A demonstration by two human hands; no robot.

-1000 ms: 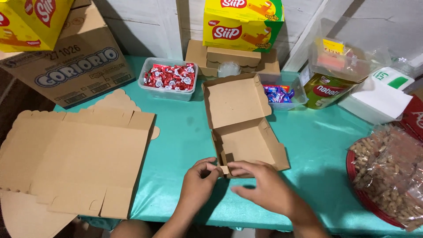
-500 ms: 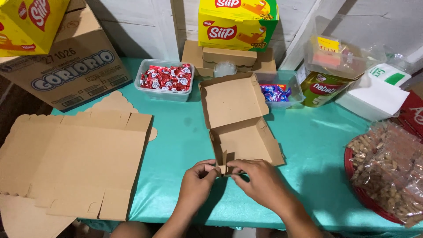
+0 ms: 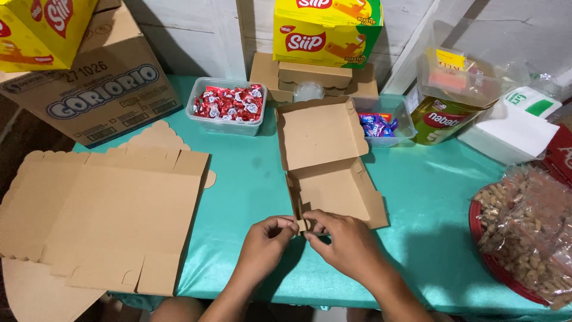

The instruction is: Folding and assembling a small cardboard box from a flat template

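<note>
Fingers (image 3: 285, 225) of both hands pinch the cardboard box's (image 3: 333, 194) near corner, hiding its flap.

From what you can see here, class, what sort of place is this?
Probably a home snack-packing table: both hands, left hand and right hand, fold a brown cardboard box beside flat cardboard blanks and a clear tub of red sweets.

Left hand (image 3: 265, 241) and right hand (image 3: 344, 241) pinch the near front corner of a brown cardboard box (image 3: 333, 191), lid standing open. Flat box blanks (image 3: 113, 214) lie left on the teal desk (image 3: 250, 179). Tub of red candies (image 3: 227, 106) behind.
</note>
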